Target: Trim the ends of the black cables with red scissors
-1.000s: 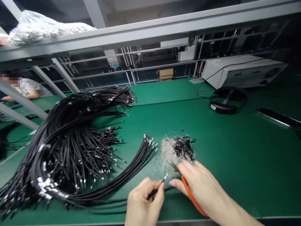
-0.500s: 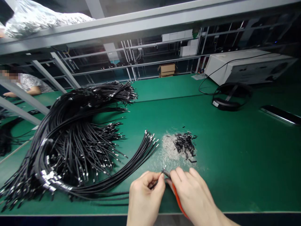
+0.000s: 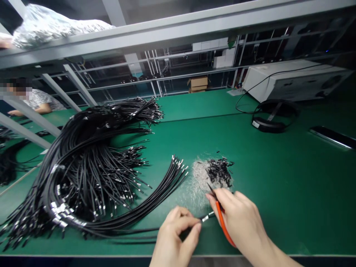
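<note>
Near the front edge of the green table, my left hand pinches a black cable whose stripped, silvery end sticks out to the right. My right hand is wrapped round cutters with orange handles; their dark tips point up and left, just above the cable end. Beyond the cutters lies a pile of short black sleeve pieces beside pale, hair-like strands. A bundle of black cables curves towards that pile from the left.
A large heap of black cables covers the left of the table. A black headband-like device, a phone and a white box-shaped machine stand at the right. A person sits behind the frame at the left.
My right hand has moved up and right with the cutters, away from my left hand. My left hand has shifted slightly right and down, and more of the cable's end now shows.
</note>
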### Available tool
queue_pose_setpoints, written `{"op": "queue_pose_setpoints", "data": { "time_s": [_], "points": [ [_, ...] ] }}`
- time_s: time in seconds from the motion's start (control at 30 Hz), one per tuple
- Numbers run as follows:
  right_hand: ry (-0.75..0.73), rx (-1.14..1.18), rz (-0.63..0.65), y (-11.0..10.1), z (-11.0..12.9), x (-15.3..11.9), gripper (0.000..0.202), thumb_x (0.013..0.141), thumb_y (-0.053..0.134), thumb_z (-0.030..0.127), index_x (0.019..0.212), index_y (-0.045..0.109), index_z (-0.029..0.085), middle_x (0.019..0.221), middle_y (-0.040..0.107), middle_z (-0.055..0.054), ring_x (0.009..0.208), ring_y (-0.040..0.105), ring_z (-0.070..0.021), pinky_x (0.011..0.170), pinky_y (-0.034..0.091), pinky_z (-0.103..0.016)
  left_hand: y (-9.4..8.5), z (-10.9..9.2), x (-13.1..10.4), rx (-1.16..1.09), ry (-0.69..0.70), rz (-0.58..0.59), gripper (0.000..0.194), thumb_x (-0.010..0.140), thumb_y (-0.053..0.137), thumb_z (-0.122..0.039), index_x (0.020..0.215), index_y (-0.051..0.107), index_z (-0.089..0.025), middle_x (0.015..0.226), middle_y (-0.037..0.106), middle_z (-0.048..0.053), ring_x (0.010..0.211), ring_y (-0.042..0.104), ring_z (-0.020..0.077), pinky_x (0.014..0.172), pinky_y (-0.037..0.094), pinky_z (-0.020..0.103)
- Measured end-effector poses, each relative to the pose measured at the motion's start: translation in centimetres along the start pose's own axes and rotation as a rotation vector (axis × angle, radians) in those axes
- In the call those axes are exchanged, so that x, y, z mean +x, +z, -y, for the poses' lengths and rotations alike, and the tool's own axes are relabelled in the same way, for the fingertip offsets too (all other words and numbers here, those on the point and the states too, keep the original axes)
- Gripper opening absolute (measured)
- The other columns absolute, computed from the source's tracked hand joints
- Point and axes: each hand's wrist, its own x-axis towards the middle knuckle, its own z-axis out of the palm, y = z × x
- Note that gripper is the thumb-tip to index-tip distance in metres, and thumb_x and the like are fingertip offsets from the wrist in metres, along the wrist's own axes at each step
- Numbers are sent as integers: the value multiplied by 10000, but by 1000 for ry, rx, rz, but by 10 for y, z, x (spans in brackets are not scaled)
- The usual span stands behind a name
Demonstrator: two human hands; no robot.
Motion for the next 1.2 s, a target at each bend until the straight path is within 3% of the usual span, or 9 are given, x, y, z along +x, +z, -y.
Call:
{"op": "queue_pose_setpoints", "data": {
  "time_s": [0.1,0.23,0.4,0.53,0.67,0.87,0.97,1.07,1.2],
  "points": [
    [31,-45,26,3,-10,3,260,948,421,306,721,527,237,660,631,6,517,478,-182,563,254,-302,3,13,-10,59,127,40,218,827,609,-352,976,740,-261,1013,660,106,951,584,250,865,465,383],
    [65,-63,100,7,-17,7,218,912,480,308,714,540,240,655,651,6,511,531,-187,528,263,-298,-7,22,-7,8,139,0,273,908,484,-312,1072,693,-247,1048,645,94,972,598,215,864,485,338],
    [122,27,184,8,-9,14,188,907,482,285,740,555,237,709,676,-1,575,620,-193,519,306,-277,-18,24,46,474,61,-254,240,910,443,-219,950,678,-193,883,611,71,869,573,220,802,472,358],
    [195,227,207,13,3,25,229,925,426,259,764,585,224,769,690,-30,669,666,-194,551,368,-257,-15,22,78,724,9,-314,203,877,462,-175,835,661,-173,856,594,79,824,562,237,736,466,358],
    [279,532,201,21,12,37,241,928,435,333,881,628,198,859,698,-71,740,668,-206,613,428,-258,-18,13,64,541,65,-291,173,898,446,-201,838,609,-198,861,605,48,821,580,209,742,462,330],
    [400,856,280,25,26,35,341,939,414,461,790,555,189,521,540,29,441,505,-128,463,348,-224,-19,-1,29,140,1,-189,192,915,457,-298,895,624,-206,845,665,41,784,622,184,702,465,272],
    [250,547,86,30,31,27,321,960,399,367,721,523,192,597,571,-8,520,510,-143,525,335,-245,-9,-3,28,107,10,-214,226,918,454,-313,895,656,-216,800,665,38,728,623,179,659,453,257],
    [-61,210,-101,35,30,22,336,964,328,200,690,521,193,653,573,-31,567,488,-157,594,318,-278,1,-1,29,218,25,-310,210,889,485,-284,785,653,-213,727,642,42,676,615,190,619,433,261],
    [-333,153,-36,30,12,21,308,967,318,156,765,548,192,684,560,-12,583,478,-152,638,328,-280,5,3,30,251,0,-326,208,868,497,-278,735,643,-212,697,641,42,641,603,189,597,411,255]
  ]
}}
